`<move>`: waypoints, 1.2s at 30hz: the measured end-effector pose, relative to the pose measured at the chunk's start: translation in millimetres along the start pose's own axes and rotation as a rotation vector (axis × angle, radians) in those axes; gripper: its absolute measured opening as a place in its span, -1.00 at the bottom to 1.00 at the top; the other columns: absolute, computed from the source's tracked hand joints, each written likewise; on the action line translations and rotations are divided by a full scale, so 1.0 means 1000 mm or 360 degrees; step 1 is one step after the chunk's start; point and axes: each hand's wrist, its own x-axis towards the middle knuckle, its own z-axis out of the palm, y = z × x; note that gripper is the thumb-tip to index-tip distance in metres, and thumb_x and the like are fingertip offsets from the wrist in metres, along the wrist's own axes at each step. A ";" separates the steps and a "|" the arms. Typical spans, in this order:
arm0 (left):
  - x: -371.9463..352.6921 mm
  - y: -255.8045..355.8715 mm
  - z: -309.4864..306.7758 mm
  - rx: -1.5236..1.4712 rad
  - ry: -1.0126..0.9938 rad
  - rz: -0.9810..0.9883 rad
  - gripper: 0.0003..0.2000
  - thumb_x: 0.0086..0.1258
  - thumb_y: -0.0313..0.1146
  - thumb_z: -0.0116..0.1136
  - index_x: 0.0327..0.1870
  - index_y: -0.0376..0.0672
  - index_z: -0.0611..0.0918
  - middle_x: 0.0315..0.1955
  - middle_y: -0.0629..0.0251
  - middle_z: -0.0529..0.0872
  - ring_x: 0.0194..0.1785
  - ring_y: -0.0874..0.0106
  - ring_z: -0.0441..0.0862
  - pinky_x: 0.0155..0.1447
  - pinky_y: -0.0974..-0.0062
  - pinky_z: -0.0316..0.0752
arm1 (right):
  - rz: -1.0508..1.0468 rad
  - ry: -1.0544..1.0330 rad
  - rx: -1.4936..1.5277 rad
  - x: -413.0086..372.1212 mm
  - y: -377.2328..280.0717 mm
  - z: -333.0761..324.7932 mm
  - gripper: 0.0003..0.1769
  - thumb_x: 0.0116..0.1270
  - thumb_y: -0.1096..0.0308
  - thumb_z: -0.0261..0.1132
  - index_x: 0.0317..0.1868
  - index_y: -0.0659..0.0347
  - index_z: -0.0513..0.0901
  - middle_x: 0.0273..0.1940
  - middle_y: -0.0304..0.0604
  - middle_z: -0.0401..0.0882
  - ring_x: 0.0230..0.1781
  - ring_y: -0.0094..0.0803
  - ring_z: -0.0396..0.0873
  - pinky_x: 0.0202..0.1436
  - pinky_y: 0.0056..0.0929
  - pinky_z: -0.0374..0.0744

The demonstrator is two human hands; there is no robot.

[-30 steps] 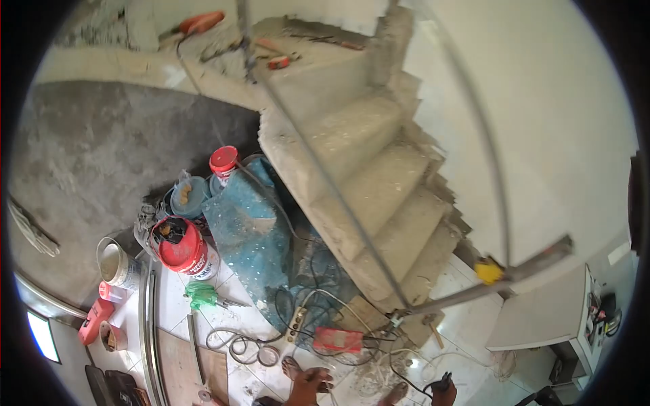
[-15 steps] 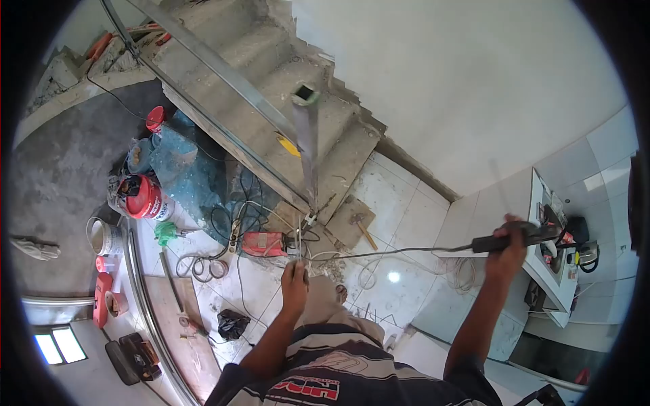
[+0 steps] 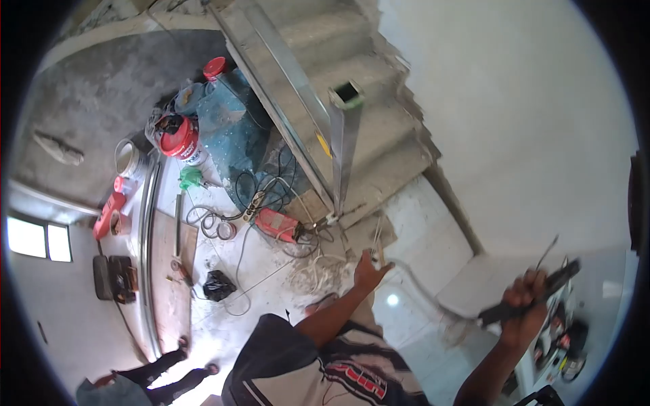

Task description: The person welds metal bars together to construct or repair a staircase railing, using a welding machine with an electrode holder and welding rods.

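My right hand [image 3: 523, 312] is wrapped round the black handle of a welding electrode holder [image 3: 501, 313], low at the right, with a thin rod pointing up beyond the fingers. A blurred cable runs from it toward the left. My left hand [image 3: 369, 272] pinches thin pale rods [image 3: 379, 238] near the middle, just right of the foot of an upright square metal post [image 3: 345, 152]. On the floor left of that post lies a red welding machine [image 3: 276, 224] among tangled cables.
Concrete stairs [image 3: 379, 108] with a metal rail rise behind the post. Left are a red-lidded bucket [image 3: 179, 139], a blue sheet [image 3: 233, 128], long metal tubes [image 3: 145, 250] and a black bag [image 3: 219, 285]. Another person [image 3: 122, 391] shows at lower left.
The view has turned and shifted. My right hand and the holder are now lower and farther right; my left hand is farther right. Another person has come into view at lower left.
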 end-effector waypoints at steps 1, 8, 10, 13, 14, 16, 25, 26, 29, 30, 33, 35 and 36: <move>0.020 0.002 0.010 -0.0040 0.0058 -0.0012 -0.05 0.09 0.23 0.54 0.38 -0.21 0.39 0.18 -0.03 0.62 0.28 -0.02 0.57 0.26 0.15 0.53 | 0.0104 -0.0046 0.0002 0.006 0.005 -0.017 -0.92 0.60 0.44 0.16 -0.11 0.18 0.41 -0.28 -0.28 0.38 -0.47 -0.62 0.32 -0.40 -0.52 0.46; -0.006 -0.145 0.034 0.0472 -0.0192 0.0155 -0.64 0.44 -0.07 0.23 -0.07 -0.24 0.71 0.13 -0.12 0.67 0.19 0.03 0.66 0.23 0.08 0.55 | -0.0011 0.0033 -0.0091 0.035 -0.029 -0.093 -0.93 0.60 0.45 0.17 -0.05 0.20 0.43 -0.13 -0.22 0.48 -0.38 -0.59 0.38 -0.37 -0.53 0.49; -0.048 -0.176 -0.019 0.0484 -0.0089 -0.0514 -0.71 0.46 -0.12 0.20 -0.13 -0.19 0.72 -0.10 -0.10 0.77 0.08 -0.03 0.72 0.17 0.03 0.58 | -0.0119 -0.0008 -0.0151 0.040 -0.026 -0.106 -0.90 0.60 0.43 0.18 0.02 0.22 0.47 -0.11 -0.21 0.48 -0.38 -0.60 0.37 -0.37 -0.57 0.52; -0.114 -0.303 -0.073 0.0687 0.0080 -0.0601 -0.72 0.49 -0.09 0.18 -0.08 -0.12 0.68 0.00 -0.03 0.73 0.09 -0.03 0.69 0.13 0.02 0.58 | -0.0188 0.0230 -0.0534 0.046 0.014 -0.107 -0.89 0.56 0.42 0.21 0.02 0.11 0.49 -0.12 -0.26 0.52 -0.40 -0.64 0.44 -0.38 -0.63 0.54; -0.135 -0.316 -0.094 0.0491 0.0349 -0.0814 -0.77 0.51 -0.14 0.15 -0.08 -0.07 0.71 0.10 0.02 0.69 0.12 -0.02 0.69 0.15 0.05 0.59 | -0.0047 0.0255 -0.0497 0.040 0.037 -0.106 -0.81 0.50 0.42 0.27 0.06 0.12 0.51 -0.15 -0.26 0.52 -0.39 -0.64 0.46 -0.35 -0.60 0.57; -0.163 -0.345 -0.139 0.0741 0.0420 -0.0897 -0.79 0.51 -0.14 0.17 -0.06 0.00 0.75 0.13 0.07 0.69 0.14 0.03 0.71 0.18 0.10 0.60 | 0.0230 0.0249 -0.0450 0.026 0.077 -0.102 -0.77 0.42 0.43 0.36 0.02 0.13 0.55 -0.15 -0.23 0.53 -0.38 -0.63 0.48 -0.32 -0.57 0.57; -0.036 -0.403 -0.111 0.0085 0.0457 -0.0567 -0.59 0.15 -0.15 0.55 0.03 -0.03 0.77 -0.13 0.14 0.83 -0.07 0.11 0.79 0.13 0.14 0.69 | 0.0025 0.0012 -0.0816 0.032 0.107 -0.096 -0.79 0.44 0.37 0.38 -0.03 0.16 0.54 -0.12 -0.19 0.52 -0.38 -0.63 0.48 -0.24 -0.54 0.54; -0.013 -0.400 -0.076 0.0193 0.0229 -0.0500 -0.61 0.17 -0.18 0.53 0.02 -0.06 0.77 -0.14 0.14 0.83 -0.12 0.09 0.79 0.10 0.13 0.70 | -0.0099 0.0035 -0.0993 0.040 0.114 -0.098 -0.79 0.43 0.37 0.39 -0.05 0.17 0.54 -0.13 -0.16 0.53 -0.39 -0.61 0.49 -0.24 -0.53 0.54; -0.005 -0.370 0.006 -0.0050 -0.0337 -0.1027 -0.63 0.25 -0.16 0.41 0.07 -0.03 0.74 -0.11 0.08 0.81 -0.06 0.05 0.79 0.05 0.10 0.72 | -0.0236 0.0017 -0.1274 0.054 0.142 -0.107 -0.78 0.41 0.36 0.40 -0.07 0.18 0.54 -0.15 -0.12 0.54 -0.40 -0.58 0.50 -0.25 -0.53 0.53; -0.014 -0.386 0.030 0.0876 -0.0719 -0.0503 -0.61 0.26 -0.14 0.37 0.09 -0.04 0.72 -0.11 0.05 0.81 -0.04 0.05 0.79 0.04 0.10 0.72 | -0.0268 -0.0011 -0.1313 0.056 0.152 -0.112 -0.78 0.41 0.35 0.40 -0.07 0.19 0.54 -0.17 -0.12 0.54 -0.39 -0.56 0.51 -0.25 -0.52 0.53; -0.077 -0.468 0.073 0.0509 -0.0565 -0.1051 -0.53 0.24 -0.05 0.39 0.13 -0.07 0.70 -0.07 -0.01 0.80 0.03 0.04 0.78 0.08 0.09 0.71 | -0.0176 -0.0009 -0.1478 0.056 0.178 -0.134 -0.79 0.39 0.38 0.40 -0.09 0.18 0.54 -0.19 -0.13 0.54 -0.38 -0.54 0.53 -0.25 -0.51 0.54; -0.115 -0.496 0.062 0.0790 -0.0459 -0.1151 -0.56 0.34 -0.03 0.33 0.11 -0.14 0.72 -0.06 -0.04 0.80 0.05 0.01 0.77 0.12 0.07 0.68 | -0.0065 0.0042 -0.1522 0.053 0.193 -0.156 -0.80 0.38 0.41 0.40 -0.12 0.16 0.53 -0.20 -0.14 0.55 -0.38 -0.54 0.53 -0.25 -0.51 0.55; -0.141 -0.491 0.047 0.0834 -0.0301 -0.1426 -0.58 0.41 -0.02 0.28 0.09 -0.16 0.72 -0.07 -0.04 0.80 0.06 -0.01 0.76 0.14 0.05 0.66 | -0.0055 0.0033 -0.1533 0.050 0.206 -0.162 -0.80 0.38 0.41 0.40 -0.12 0.16 0.53 -0.20 -0.14 0.55 -0.38 -0.54 0.53 -0.25 -0.51 0.55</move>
